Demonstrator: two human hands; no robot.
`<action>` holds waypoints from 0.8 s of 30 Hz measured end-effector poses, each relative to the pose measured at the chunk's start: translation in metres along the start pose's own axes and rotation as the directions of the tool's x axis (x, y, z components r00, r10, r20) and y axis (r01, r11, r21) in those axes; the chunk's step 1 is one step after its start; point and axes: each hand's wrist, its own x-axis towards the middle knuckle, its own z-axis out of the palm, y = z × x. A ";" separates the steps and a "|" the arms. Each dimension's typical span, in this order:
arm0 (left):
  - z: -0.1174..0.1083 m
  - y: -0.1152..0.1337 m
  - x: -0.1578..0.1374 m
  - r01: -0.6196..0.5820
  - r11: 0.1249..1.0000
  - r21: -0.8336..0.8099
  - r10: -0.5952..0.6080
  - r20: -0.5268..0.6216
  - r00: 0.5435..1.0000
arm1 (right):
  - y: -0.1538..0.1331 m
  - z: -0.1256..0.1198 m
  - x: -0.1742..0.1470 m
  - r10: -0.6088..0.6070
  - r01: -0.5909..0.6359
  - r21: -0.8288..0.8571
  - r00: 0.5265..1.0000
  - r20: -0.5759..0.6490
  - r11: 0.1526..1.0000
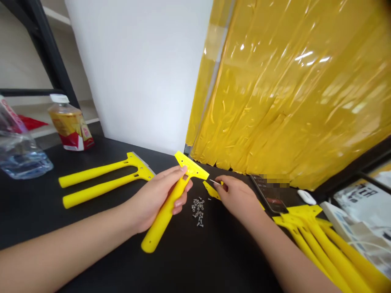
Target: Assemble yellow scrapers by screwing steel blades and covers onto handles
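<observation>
The left hand (155, 199) is wrapped around the handle of a yellow scraper (171, 207), holding it tilted above the tabletop (91, 244) with its head up, while the right hand (238, 197) pinches a small thin metal piece (214, 182) just beside that head. This looks like the fitting stage, and the next move likely calls for careful alignment with the head. Loose screws (198, 209) lie between the forearms, both reaching in low.

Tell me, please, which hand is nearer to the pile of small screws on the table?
Left. The left hand holds a yellow scraper just beside the screws; the right hand is farther right.
</observation>
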 end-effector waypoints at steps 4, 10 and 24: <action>0.002 -0.002 -0.002 0.014 1.000 -0.003 -0.014 0.033 0.999 | -0.003 0.007 0.000 0.051 -0.045 -0.107 0.997 0.057 0.993; -0.001 -0.010 0.003 0.035 0.999 0.025 -0.036 0.080 0.996 | 0.003 0.009 -0.001 0.078 -0.064 -0.094 0.985 0.153 0.993; -0.004 -0.019 0.005 0.065 0.997 0.037 -0.069 0.139 0.988 | 0.005 0.005 0.000 0.143 -0.116 -0.133 0.964 0.223 0.984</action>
